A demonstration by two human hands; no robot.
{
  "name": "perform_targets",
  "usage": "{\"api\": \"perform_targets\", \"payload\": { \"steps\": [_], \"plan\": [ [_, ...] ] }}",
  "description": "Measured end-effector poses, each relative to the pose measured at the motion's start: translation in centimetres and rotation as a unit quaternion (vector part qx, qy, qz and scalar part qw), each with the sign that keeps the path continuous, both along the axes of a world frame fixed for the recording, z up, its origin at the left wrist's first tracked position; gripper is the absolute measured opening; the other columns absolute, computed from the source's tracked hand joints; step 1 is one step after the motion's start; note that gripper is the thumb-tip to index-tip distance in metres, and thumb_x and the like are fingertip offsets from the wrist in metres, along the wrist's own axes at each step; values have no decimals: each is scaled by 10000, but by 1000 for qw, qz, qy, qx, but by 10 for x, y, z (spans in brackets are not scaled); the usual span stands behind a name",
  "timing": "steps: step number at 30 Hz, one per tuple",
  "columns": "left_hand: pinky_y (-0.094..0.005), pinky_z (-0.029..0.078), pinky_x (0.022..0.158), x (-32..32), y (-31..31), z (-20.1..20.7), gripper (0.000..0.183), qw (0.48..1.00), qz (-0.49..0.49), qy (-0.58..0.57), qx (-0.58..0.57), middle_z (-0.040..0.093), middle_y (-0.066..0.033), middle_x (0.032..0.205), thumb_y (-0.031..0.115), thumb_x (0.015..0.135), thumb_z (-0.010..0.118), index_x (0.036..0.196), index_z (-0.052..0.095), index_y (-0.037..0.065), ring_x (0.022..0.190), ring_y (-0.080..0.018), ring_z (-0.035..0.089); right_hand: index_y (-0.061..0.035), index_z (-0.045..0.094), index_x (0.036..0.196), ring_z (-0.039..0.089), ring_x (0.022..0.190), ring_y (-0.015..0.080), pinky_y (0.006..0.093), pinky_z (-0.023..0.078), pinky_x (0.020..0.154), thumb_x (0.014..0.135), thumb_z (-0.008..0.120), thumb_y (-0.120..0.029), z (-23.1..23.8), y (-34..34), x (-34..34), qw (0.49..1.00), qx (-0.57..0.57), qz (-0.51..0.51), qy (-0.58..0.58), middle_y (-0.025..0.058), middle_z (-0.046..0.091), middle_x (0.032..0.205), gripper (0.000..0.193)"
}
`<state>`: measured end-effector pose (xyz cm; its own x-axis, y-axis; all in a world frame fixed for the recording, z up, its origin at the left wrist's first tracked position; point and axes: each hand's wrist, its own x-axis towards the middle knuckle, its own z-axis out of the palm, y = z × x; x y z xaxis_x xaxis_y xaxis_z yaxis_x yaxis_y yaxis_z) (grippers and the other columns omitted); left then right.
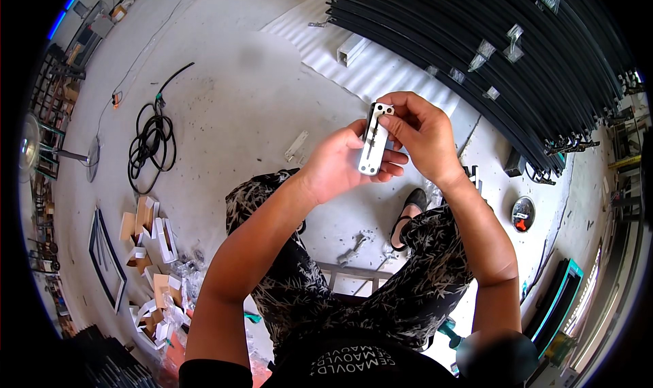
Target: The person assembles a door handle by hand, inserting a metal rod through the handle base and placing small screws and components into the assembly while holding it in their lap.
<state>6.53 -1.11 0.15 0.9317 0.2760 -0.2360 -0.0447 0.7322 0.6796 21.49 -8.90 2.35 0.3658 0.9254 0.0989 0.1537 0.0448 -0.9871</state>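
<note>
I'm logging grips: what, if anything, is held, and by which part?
A narrow white piece with a dark edge: the right hand holds its upper end, thumb on the face; the left hand supports its lower part from behind.

grey floor (224,122) | coiled black cable (158,126) | open boxes (163,239) | round bowl (523,203), apparently metal

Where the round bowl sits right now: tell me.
The round bowl is on the floor at the head view's right, between the stacked black bars and the teal-edged black frame.
</note>
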Motion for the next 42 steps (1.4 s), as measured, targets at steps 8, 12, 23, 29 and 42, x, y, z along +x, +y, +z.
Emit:
{"api": "perform_targets", "payload": {
  "steps": [8, 12, 23, 29, 42],
  "plan": [
    [-398, 497, 831, -1, 3, -6, 528, 1000, -7, -15, -13, 584, -268, 1144, 242, 854, 356, 1355, 342, 75, 969, -337, 628, 15, 607, 1051, 496, 611, 42, 195, 429, 533, 866, 628, -19, 0, -1, 3, 999, -4, 18, 29, 19, 619, 764, 189],
    [-399, 493, 830, 0, 2, -5, 528, 1000, -7, -13, -13, 585, -265, 1140, 242, 855, 353, 1357, 339, 77, 971, -337, 623, 15, 611, 1049, 514, 625, 48, 195, 439, 545, 863, 628, -10, 2, -2, 1, 1000, -2, 13, 21, 25, 625, 771, 188],
    [-380, 482, 839, -1, 0, -5, 636, 996, -30, 0, 88, 569, -221, 1158, 107, 822, 478, 1400, 214, 94, 987, -290, 618, 5, 622, 1043, 600, 733, 124, 257, 506, 648, 834, 657, -51, -1, -7, -3, 993, 25, -46, -110, 60, 638, 804, 219],
    [-366, 483, 822, -3, -6, 6, 609, 992, -30, 14, 120, 579, -172, 1150, 71, 875, 514, 1403, 212, 97, 989, -263, 619, -102, 674, 982, 595, 730, 226, 318, 509, 605, 730, 706, -88, 8, -10, -8, 830, 171, -132, -515, 70, 612, 842, 254],
    [-382, 496, 830, -7, -6, 6, 653, 987, -95, -47, 120, 570, -228, 1156, 121, 872, 543, 1402, 166, 67, 982, -276, 631, 10, 630, 1095, 583, 819, 138, 261, 493, 699, 833, 712, -208, 6, -17, 2, 999, 18, 5, -42, 85, 605, 939, 350]
  ]
}}
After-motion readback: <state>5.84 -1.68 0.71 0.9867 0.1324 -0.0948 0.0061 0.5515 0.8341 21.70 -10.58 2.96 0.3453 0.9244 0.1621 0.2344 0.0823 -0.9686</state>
